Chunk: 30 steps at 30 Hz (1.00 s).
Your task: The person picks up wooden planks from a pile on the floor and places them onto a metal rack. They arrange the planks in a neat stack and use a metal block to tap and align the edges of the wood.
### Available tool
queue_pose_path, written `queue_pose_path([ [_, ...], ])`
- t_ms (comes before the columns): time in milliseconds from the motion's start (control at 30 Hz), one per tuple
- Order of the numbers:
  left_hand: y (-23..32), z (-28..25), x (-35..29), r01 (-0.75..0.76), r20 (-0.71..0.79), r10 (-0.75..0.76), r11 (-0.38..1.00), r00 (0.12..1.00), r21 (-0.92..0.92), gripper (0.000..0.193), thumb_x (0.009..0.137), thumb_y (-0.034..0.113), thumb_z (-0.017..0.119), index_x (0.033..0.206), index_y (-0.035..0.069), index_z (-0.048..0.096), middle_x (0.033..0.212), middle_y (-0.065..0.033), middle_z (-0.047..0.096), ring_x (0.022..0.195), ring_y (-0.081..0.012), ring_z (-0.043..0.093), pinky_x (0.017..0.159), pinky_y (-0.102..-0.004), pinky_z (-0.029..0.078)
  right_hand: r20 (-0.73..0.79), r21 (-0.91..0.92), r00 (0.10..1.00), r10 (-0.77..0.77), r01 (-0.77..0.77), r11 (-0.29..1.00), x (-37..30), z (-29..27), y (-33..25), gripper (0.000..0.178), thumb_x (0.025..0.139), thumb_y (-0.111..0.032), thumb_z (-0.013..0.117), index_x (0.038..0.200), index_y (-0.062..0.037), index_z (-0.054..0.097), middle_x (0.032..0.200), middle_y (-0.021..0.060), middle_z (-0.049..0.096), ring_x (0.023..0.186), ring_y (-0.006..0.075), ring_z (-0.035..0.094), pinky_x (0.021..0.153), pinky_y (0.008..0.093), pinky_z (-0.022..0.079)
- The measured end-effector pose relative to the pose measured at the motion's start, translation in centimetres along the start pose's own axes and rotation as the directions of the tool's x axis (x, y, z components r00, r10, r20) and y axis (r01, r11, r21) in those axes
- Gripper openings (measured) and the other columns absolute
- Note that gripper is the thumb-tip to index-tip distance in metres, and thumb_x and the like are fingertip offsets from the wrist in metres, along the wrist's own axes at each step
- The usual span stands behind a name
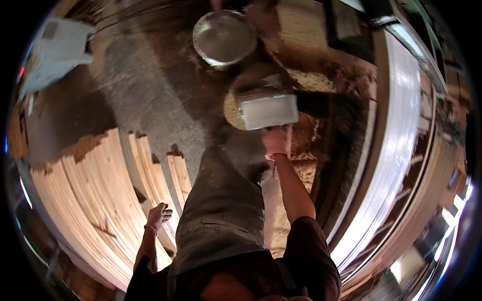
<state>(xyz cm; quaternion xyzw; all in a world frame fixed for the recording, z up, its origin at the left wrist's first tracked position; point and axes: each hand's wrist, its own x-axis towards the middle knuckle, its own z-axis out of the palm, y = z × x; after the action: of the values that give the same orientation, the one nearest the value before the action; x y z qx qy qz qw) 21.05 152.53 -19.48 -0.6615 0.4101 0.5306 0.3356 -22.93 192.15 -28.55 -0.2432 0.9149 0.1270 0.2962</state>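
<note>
My right hand (275, 143) reaches forward, its fingers closed at the near edge of a light-grey rectangular scoop (270, 111), blurred by motion. Any handle is hidden by the hand. Partly under the scoop is a round container (261, 80) with tan sawdust (233, 111) along its left side. My left hand (159, 215) hangs low by my left side with curled fingers and nothing visible in them; wooden boards (108, 185) lie below it. Farther ahead is a round, shiny-rimmed basin (225, 39), with a blurred hand of another person (217, 5) at its far rim.
Stacked boards fill the lower left. A long shiny metal surface (396, 125) curves along my right, with more stacked timber (427, 205) beyond. A pale grey machine or box (57, 52) stands at the far left. Sawdust (309, 80) lies on the floor ahead.
</note>
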Motion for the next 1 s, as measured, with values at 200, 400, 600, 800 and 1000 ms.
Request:
queue_pose_path([
  [200,6.6,1.9,1.2,-0.095,0.128,0.092,0.995,0.987,0.021,0.058,0.098,0.051,0.060,0.129,0.002,0.060,0.121,-0.0215,0.069,0.110,-0.0358,0.066,0.103,-0.0458,0.050,0.180,0.554,0.970,0.163,-0.237,0.798,-0.7,-3.8,0.3,0.039,0.091,-0.033,0.071,0.119,-0.0054,0.072,0.130,0.0198,0.066,0.122,0.0369,0.065,0.098,0.0498,0.056],
  [400,15.1,7.0,2.4,-0.318,0.343,0.258,0.939,0.903,0.131,0.041,0.102,0.044,0.060,0.113,0.004,0.062,0.084,-0.0063,0.056,0.071,-0.0201,0.049,0.071,-0.0448,0.049,-0.118,0.828,0.933,0.340,-0.096,0.552,-13.3,-6.0,0.9,0.045,0.102,-0.040,0.055,0.125,-0.0023,0.059,0.115,0.0261,0.068,0.107,0.0443,0.068,0.087,0.0546,0.055],
  [600,19.5,17.2,0.3,-0.380,0.551,0.185,0.887,0.814,0.264,0.049,0.102,0.041,0.059,0.129,0.000,0.061,0.097,-0.0116,0.066,0.081,-0.0269,0.061,0.072,-0.0470,0.052,-0.047,0.981,0.989,0.138,0.019,0.191,-40.5,-10.5,8.6,0.042,0.098,-0.044,0.060,0.123,-0.0111,0.066,0.109,0.0200,0.073,0.108,0.0391,0.068,0.095,0.0469,0.052],
  [800,13.5,27.1,-4.1,-0.771,0.685,0.356,0.279,0.636,0.572,0.043,0.103,0.033,0.058,0.124,-0.004,0.066,0.087,-0.0115,0.069,0.065,-0.0199,0.055,0.058,-0.0385,0.040,-0.254,0.894,0.848,0.465,0.390,-0.222,-62.1,-5.0,25.1,0.044,0.105,-0.042,0.059,0.133,-0.0095,0.067,0.105,0.0132,0.075,0.092,0.0211,0.073,0.082,0.0347,0.062],
  [1000,7.4,32.3,-8.5,-0.437,0.364,0.247,0.598,0.898,0.672,0.051,0.104,0.037,0.058,0.130,-0.006,0.067,0.090,-0.0128,0.076,0.061,-0.0174,0.056,0.056,-0.0378,0.043,0.235,0.971,0.568,0.789,-0.104,-0.214,-67.4,7.3,43.8,0.048,0.109,-0.047,0.049,0.117,-0.0044,0.071,0.092,0.0099,0.075,0.075,0.0194,0.071,0.066,0.0317,0.058],
])
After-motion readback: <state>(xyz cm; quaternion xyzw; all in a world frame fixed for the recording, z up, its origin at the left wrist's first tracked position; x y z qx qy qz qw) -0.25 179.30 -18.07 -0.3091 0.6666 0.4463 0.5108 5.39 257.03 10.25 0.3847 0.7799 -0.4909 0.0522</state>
